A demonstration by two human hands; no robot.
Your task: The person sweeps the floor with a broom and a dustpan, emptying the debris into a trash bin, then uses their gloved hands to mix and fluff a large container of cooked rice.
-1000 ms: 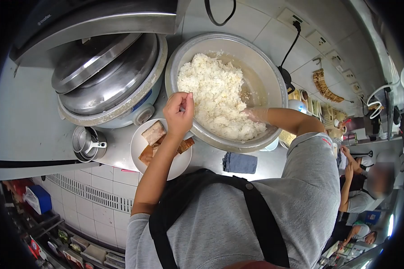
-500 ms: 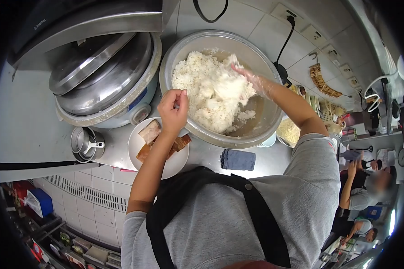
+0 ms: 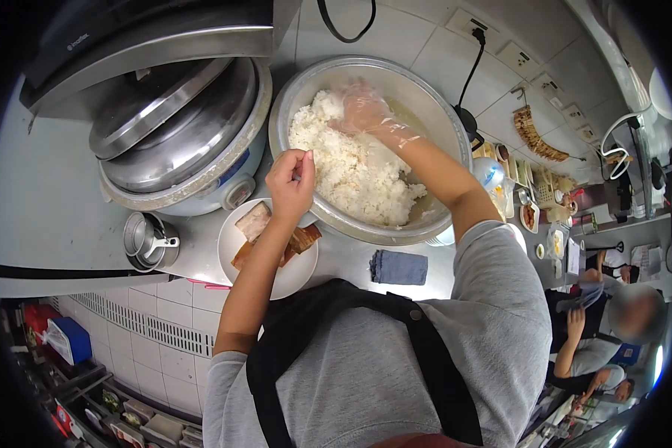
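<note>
A large metal bowl [image 3: 446,160] holds a mound of cooked white rice [image 3: 362,175]. My right hand [image 3: 362,108], in a clear plastic glove, lies at the far side of the mound with its fingers spread against the rice; some fingertips are blurred. At the near left of the bowl, my left hand [image 3: 291,179] is bare and closed on the rim. Below that forearm, a white plate [image 3: 299,272] carries chunks of browned meat [image 3: 254,220], partly covered by the arm.
On the left stands a big rice cooker [image 3: 187,172] with a tilted metal lid. Metal cups [image 3: 145,239] sit in front of it. A folded dark cloth [image 3: 399,267] lies near the counter edge. Containers and a plastic bag [image 3: 493,175] line the right. Co-workers [image 3: 605,321] stand far right.
My right hand has swung from the right side of the rice to its far left side. The lifted rice has settled back into the mound. My left hand keeps its place at the rim.
</note>
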